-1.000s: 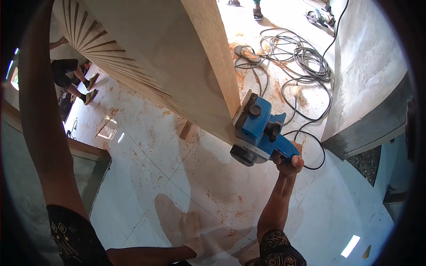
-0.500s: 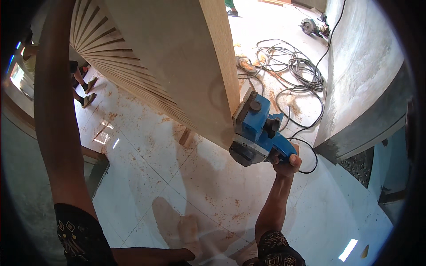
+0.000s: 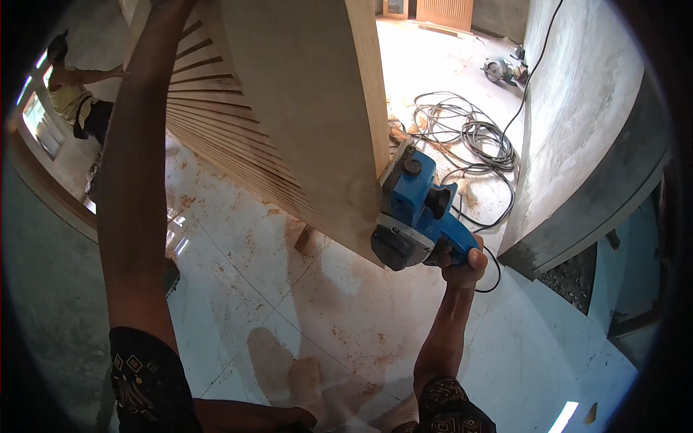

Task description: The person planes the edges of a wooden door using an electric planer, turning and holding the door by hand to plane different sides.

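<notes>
My right hand (image 3: pixel 464 266) is closed round the rear handle of a blue electric planer (image 3: pixel 420 198). The planer is tilted on its side, with its sole against the narrow edge (image 3: pixel 369 94) of a tall wooden door (image 3: pixel 296 94). Slanted grooves fan out across the door's left part. My left forearm (image 3: pixel 137 180) reaches up along the door's left side, and its hand is cut off by the top of the picture. A wood block (image 3: pixel 304 239) lies by the door's lower edge.
Coiled black cable (image 3: pixel 484 144) lies right of the door, near a circular saw (image 3: pixel 498 71). A grey wall (image 3: pixel 577 137) stands at right. Shavings litter the pale tiled floor (image 3: pixel 245 310). Another person (image 3: pixel 76 101) stands at far left; a wooden panel (image 3: pixel 444 13) is at the back.
The view has tilted up and shifted left, showing more of the other person and the back panel. The planer stays against the door edge in my right hand, nearly unmoved.
</notes>
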Demonstrator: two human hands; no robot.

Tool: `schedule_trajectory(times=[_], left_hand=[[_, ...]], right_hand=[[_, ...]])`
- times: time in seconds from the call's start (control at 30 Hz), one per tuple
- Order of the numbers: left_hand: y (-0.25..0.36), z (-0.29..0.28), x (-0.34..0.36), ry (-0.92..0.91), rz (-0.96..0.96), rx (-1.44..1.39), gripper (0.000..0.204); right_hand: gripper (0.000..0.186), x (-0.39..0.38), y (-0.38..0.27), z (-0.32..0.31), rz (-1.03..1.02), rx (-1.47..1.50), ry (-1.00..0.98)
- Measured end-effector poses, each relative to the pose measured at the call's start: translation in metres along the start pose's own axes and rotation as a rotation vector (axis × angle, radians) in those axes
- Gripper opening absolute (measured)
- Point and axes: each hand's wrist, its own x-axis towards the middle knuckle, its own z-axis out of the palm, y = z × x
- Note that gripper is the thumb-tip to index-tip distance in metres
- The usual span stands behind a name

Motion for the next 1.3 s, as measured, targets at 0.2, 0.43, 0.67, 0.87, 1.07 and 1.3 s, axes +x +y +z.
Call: schedule_trajectory(times=[0.2, 0.43, 0.67, 0.87, 1.07, 1.3], left_hand=[[0.032, -0.001, -0.01, 0.005, -0.018, -0.232, 0.052], [0.04, -0.013, 0.003, -0.005, -0.014, -0.23, 0.049], [0.043, -0.015, 0.011, 0.019, 0.007, -0.15, 0.051], [0.06, -0.015, 0.015, 0.108, -0.013, -0.158, 0.054], [0.066, -0.029, 0.021, 0.007, -0.022, -0.158, 0.053], [0.07, -0.033, 0.034, 0.021, -0.065, -0.13, 0.048]], right_hand=[[0.059, 0.003, -0.025, 0.02, -0.024, -0.011, 0.007], [0.057, 0.01, -0.041, 0.038, -0.064, 0.015, -0.042], [0.056, 0.019, -0.065, 0.057, -0.081, 0.023, -0.077], [0.057, 0.023, -0.086, 0.073, -0.094, 0.019, -0.046], [0.057, 0.028, -0.106, 0.089, -0.08, 0.008, -0.057], [0.061, 0.038, -0.127, 0.103, -0.074, 0.065, -0.062]])
